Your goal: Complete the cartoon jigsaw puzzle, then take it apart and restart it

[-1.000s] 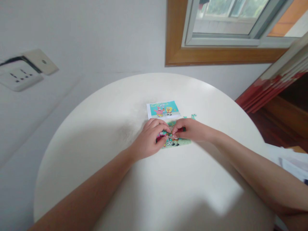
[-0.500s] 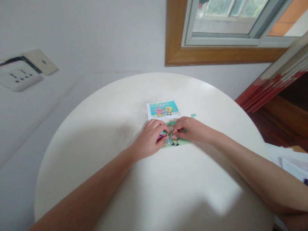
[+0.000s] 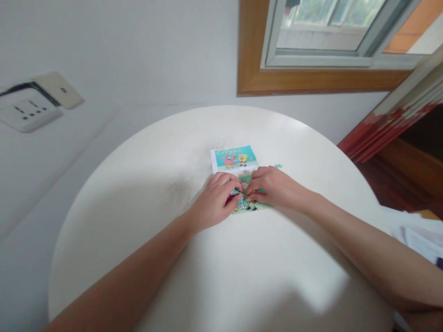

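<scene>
A small cartoon jigsaw puzzle (image 3: 246,206) lies flat on the white round table (image 3: 221,272), partly covered by both hands. My left hand (image 3: 216,198) rests on its left side, fingers bent and thumb curled in, gripping the puzzle there. From the right, my right hand (image 3: 275,186) bends over the puzzle with thumb and fingertips drawn together at its middle, pressing on a piece that the fingers mostly hide. Just behind the puzzle is a printed picture card (image 3: 235,158) with pink and yellow cartoon figures on turquoise.
A few loose green puzzle pieces (image 3: 278,165) lie behind my right hand. The wall with a power socket (image 3: 29,110) is to the left, and a wood-framed window (image 3: 311,80) is beyond the table. Papers (image 3: 415,233) and a red and cream curtain (image 3: 387,122) are at right.
My right hand's fingertips have shifted slightly left and down over the middle of the puzzle. My left hand stays in place.
</scene>
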### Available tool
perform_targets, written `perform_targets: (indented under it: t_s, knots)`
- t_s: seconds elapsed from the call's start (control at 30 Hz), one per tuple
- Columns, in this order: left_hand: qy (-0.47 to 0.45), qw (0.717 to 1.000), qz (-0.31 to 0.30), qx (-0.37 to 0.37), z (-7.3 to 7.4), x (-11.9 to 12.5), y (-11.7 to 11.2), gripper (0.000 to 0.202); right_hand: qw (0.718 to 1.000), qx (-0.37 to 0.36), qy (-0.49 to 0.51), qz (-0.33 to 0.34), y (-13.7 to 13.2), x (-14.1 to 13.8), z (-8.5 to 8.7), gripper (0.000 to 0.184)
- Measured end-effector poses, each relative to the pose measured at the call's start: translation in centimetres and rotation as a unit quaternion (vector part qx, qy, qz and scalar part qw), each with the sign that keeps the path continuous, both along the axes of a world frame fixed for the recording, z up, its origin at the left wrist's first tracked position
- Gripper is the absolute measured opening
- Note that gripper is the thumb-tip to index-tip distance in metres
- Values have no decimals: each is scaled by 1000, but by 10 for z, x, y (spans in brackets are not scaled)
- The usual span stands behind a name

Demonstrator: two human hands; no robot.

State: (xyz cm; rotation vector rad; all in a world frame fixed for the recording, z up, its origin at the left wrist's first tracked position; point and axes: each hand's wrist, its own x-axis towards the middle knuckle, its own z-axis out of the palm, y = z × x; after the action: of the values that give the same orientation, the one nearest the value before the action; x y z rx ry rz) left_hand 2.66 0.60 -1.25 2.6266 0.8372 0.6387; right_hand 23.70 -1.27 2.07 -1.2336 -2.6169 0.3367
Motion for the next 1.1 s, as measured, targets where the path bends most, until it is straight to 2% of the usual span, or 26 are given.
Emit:
perform_targets:
  t_s: [0.2, 0.3, 0.4, 0.5, 0.6, 0.73, 0.83, 0.97, 1.1]
  knots:
    - [0, 1000, 1, 3, -1, 0, 0, 15, 999, -12, 38, 5, 2, 1, 0, 9]
    - [-3, 1000, 0, 1, -1, -1, 0, 16, 998, -17, 64, -12, 4, 4, 3, 15]
    - [-4, 1000, 2, -2, -2, -1, 0, 17, 995, -24, 69, -70, 8, 11, 7, 19]
    - [-7, 1000, 0, -6, -4, -2, 1, 18, 986, -10, 58, -156, 13, 27, 11, 20]
    - [-10, 1000, -5, -5, -4, -2, 2, 17, 969, 24, 10, -244, 21, 52, 14, 24]
    - [-13, 1000, -12, 2, -4, -2, 3, 17, 947, 6, -59, -315, 29, 81, 13, 29]
    - [-19, 1000, -11, 4, -3, -2, 3, 17, 946, -29, -57, -317, 30, 87, 12, 26]
    - [-26, 1000, -8, 3, -5, -2, 4, 17, 958, -73, -28, -277, 30, 84, 9, 21]
    - [-17, 1000, -9, 0, -5, -2, 4, 20, 955, -58, -63, -283, 31, 85, 6, 26]
